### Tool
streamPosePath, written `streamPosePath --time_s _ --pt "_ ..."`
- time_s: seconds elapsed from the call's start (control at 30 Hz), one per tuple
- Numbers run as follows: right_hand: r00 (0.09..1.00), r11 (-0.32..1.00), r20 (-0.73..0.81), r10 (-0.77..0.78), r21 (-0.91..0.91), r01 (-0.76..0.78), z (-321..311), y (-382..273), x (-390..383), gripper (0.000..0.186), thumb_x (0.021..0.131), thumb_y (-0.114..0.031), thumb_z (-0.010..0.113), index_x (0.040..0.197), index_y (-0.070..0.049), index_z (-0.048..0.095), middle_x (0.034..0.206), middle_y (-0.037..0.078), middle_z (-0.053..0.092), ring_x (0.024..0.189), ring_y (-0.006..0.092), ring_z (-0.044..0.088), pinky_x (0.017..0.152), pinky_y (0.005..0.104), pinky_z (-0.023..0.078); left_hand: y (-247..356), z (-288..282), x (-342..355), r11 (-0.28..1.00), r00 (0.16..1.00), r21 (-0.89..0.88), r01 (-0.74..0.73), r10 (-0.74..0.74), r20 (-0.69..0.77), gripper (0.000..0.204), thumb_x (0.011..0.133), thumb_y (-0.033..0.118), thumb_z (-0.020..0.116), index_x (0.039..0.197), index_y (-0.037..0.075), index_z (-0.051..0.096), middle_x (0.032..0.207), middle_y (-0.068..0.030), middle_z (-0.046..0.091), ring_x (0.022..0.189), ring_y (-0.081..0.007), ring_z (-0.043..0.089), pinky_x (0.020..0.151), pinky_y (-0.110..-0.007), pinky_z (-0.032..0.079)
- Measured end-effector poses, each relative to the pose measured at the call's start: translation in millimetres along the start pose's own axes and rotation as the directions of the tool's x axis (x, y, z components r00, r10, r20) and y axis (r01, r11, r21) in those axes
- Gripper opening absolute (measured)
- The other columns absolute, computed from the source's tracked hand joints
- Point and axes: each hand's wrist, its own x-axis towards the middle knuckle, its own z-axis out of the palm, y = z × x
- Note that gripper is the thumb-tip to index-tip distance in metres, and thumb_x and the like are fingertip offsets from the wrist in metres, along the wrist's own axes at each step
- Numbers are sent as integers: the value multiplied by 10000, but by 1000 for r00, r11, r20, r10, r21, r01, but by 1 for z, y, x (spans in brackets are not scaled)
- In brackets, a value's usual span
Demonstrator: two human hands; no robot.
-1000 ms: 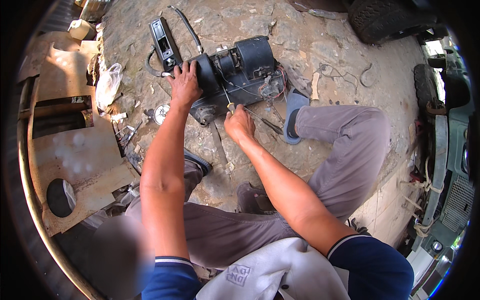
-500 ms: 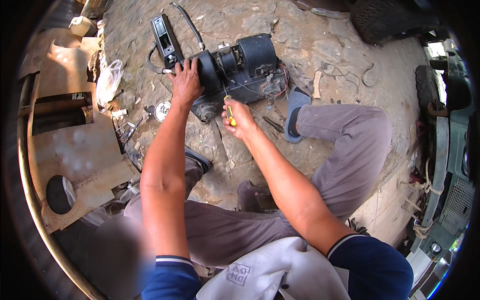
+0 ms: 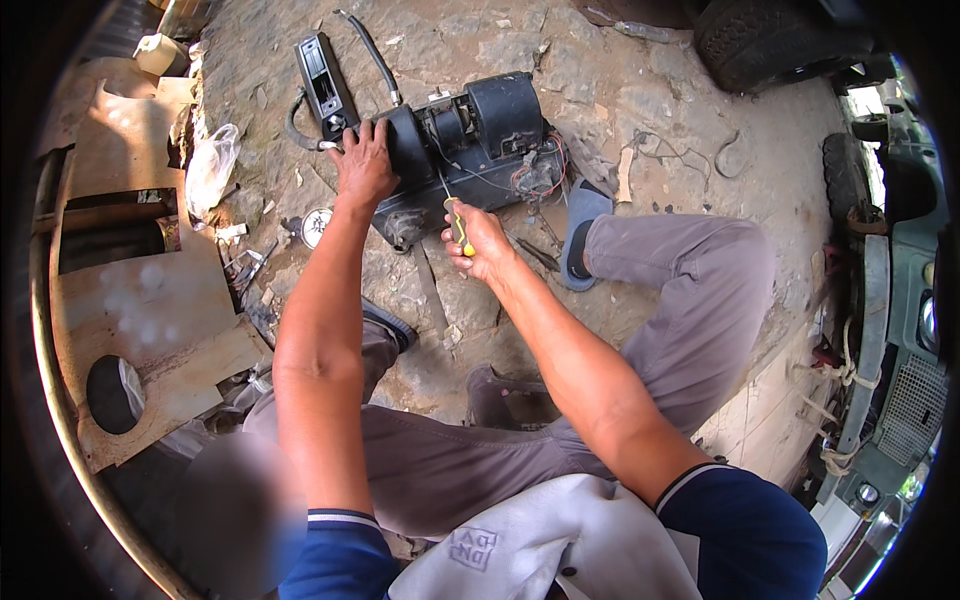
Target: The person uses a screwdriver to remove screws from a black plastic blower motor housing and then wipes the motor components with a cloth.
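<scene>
A black blower unit, with a rounded drum housing and exposed wires, lies on the ground before me. My left hand rests on its left end, fingers spread over the housing. In my right hand is a screwdriver with a yellow and dark handle, gripped in closed fingers. Its thin shaft points away from me onto the front of the unit; where the tip meets the casing is too small to make out. Beyond my left hand lies a long black control panel.
Black hoses run beside the panel. Leftward are a rusty metal sheet with cutouts, a plastic bag and scattered scraps. A tire stands at the far right, and a vehicle front lines the right side. My sandalled foot is near the unit.
The screwdriver handle has come slightly toward me and tilted, with more of its shaft showing. My left hand keeps its place on the unit. The whole view has shifted a little.
</scene>
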Motion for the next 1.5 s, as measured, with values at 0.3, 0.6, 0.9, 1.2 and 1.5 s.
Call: streamPosePath --time_s 0.3,0.6,0.9,1.2,1.5 --pt "908 190 -29 -417 -980 56 15 5 -75 454 984 -333 505 1175 78 530 1128 333 628 1090 473 601 958 507 473 -13 21 3 998 999 63 -5 2 46 1095 638 224 859 1542 176 242 1590 -106 278 1408 -375 332 1051 -650 343" --pt "984 -618 171 -43 -779 108 -24 -87 -186 388 944 -293 567 1131 36 654 1093 246 687 1056 383 658 928 454 514 -23 40 -87 984 960 -158 79 -33 276 796 764 392 759 1453 136 455 1512 -141 427 1334 -358 465 1061 -524 420" --pt "944 -482 156 -290 -876 -3 -75 -96 -194 395 890 -292 606 1097 36 682 1146 274 656 1108 399 630 952 441 504 35 2 -200 938 791 -307 158 66 608 701 863 447 659 1412 44 494 1359 -233 559 1287 -365 513 1074 -405 417" --pt "910 -537 365 -195 -816 212 -94 -80 -173 427 885 -276 586 1148 54 651 1196 293 626 1151 419 600 976 463 483 56 -120 -236 857 911 -478 194 23 412 635 900 357 700 1421 59 492 1361 -193 578 1239 -327 571 1009 -405 474" --pt "778 -369 425 -464 -890 266 -106 -79 -154 433 898 -251 560 1226 30 547 1114 331 640 1078 485 603 949 515 472 40 -158 -230 825 960 -553 115 51 276 585 913 334 688 1384 31 520 1333 -194 596 1213 -308 594 1004 -392 478"
